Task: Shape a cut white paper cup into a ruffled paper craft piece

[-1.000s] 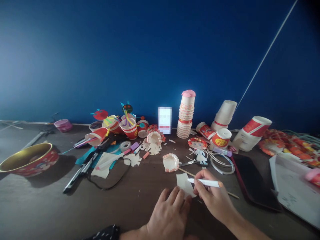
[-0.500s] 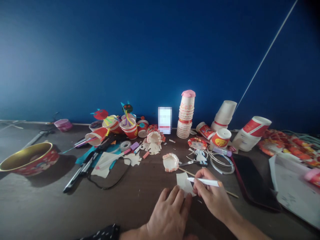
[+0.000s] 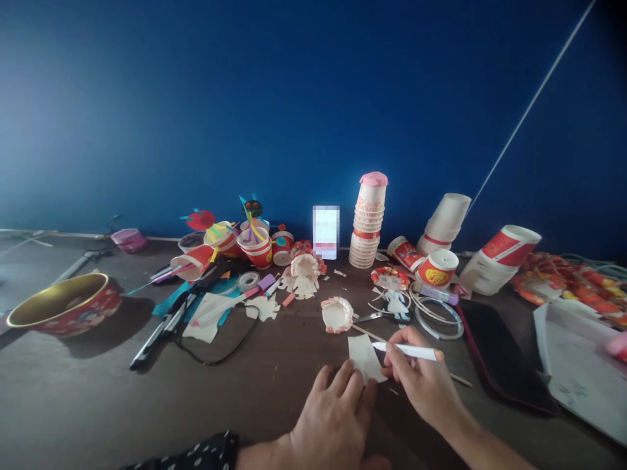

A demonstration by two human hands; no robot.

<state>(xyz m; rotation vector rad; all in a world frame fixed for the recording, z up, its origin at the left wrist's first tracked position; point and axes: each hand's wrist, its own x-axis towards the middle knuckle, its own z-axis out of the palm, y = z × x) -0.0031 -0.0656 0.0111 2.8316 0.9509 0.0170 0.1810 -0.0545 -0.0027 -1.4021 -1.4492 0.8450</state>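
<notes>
Drawing step: left hand [image 3: 336,421], fingers flat, pins small white paper piece [image 3: 365,356]; right hand [image 3: 416,382] fingers clamped on white pen [image 3: 406,352], tip on paper; next needs steady strokes.

I see 2 bare hands, the left hand [image 3: 333,424] and the right hand [image 3: 424,385], without rings, gloves or watch. My left wrist wears a dark sleeve [image 3: 206,450] with small white dots; the right forearm is unsleeved.

Paper [image 3: 365,356] between hands, cups [image 3: 368,225] behind
</notes>
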